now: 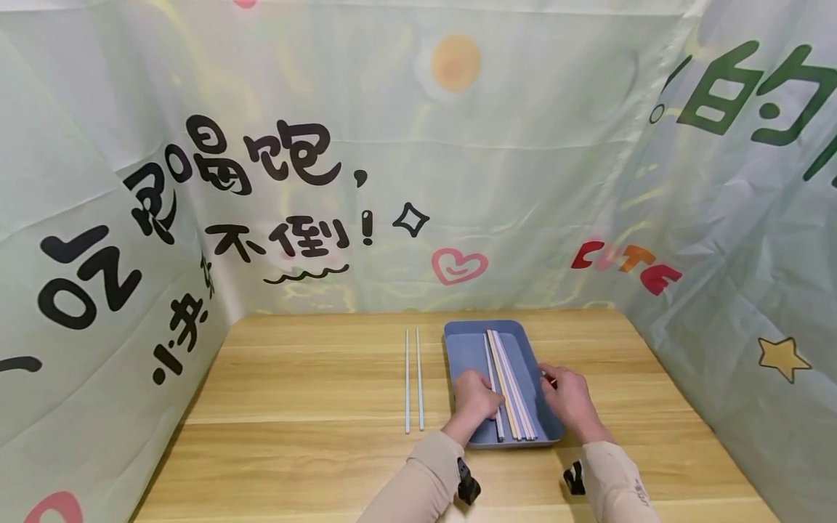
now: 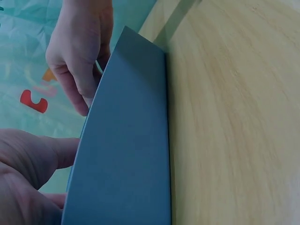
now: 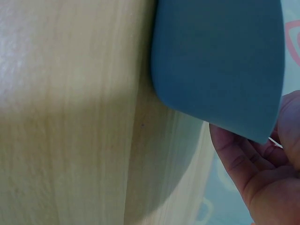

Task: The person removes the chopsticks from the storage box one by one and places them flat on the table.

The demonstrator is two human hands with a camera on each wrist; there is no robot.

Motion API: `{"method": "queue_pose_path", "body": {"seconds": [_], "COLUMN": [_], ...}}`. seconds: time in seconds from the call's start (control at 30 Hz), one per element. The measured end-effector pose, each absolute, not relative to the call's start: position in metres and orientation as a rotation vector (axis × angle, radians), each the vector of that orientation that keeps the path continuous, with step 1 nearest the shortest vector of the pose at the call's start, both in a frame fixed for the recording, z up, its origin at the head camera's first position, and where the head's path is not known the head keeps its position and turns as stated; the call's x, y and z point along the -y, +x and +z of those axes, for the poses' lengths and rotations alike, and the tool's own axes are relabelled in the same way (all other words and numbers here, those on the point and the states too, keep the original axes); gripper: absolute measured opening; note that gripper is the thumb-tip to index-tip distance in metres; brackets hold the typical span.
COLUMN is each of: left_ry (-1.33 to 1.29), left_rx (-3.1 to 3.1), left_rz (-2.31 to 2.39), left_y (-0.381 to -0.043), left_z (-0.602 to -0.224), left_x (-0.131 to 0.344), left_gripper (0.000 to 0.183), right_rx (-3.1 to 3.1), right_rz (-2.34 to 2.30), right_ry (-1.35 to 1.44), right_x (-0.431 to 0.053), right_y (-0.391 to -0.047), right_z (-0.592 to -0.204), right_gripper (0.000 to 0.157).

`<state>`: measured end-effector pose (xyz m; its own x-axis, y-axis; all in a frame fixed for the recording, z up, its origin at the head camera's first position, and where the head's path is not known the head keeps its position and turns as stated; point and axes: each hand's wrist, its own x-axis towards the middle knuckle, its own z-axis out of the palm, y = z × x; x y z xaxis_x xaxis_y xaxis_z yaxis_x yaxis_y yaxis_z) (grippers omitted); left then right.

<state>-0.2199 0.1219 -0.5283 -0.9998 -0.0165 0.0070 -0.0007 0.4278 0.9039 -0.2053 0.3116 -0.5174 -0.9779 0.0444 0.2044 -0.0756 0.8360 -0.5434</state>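
A blue-grey rectangular tray (image 1: 467,349) on the table holds several chopsticks (image 1: 513,385) lying lengthwise in a loose bundle. My left hand (image 1: 476,396) reaches over the tray's left wall, its curled fingers pinching chopsticks at the left side of the bundle. In the left wrist view the tray wall (image 2: 126,136) hides those fingertips. At the opposite side, my right hand (image 1: 570,396) grips the tray's right rim. The right wrist view shows the right hand's thumb and fingers (image 3: 234,157) at the rim beside a tray corner.
Left of the tray, two pale blue chopsticks (image 1: 407,385) lie apart and nearly parallel on the wooden table (image 1: 294,407). Printed cloth (image 1: 523,181) hangs behind the table and along both sides. Black wrist cameras (image 1: 467,483) sit at both sleeves.
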Motion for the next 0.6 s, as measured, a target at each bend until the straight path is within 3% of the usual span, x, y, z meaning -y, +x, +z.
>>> {"method": "queue_pose_path", "body": {"seconds": [0.6], "left_ry": [0.111], "left_rx": [2.641], "left_rz": [-1.814], "left_y": [-0.2254], "left_z": [-0.5263], "left_x": [-0.1209], "left_gripper": [0.015], "right_rx": [2.822], "right_rz": [0.836], "right_ry": [0.006], "right_x": [-0.3124], "right_y": [-0.2054], "right_z": [-0.5176], "right_gripper": [0.036]}}
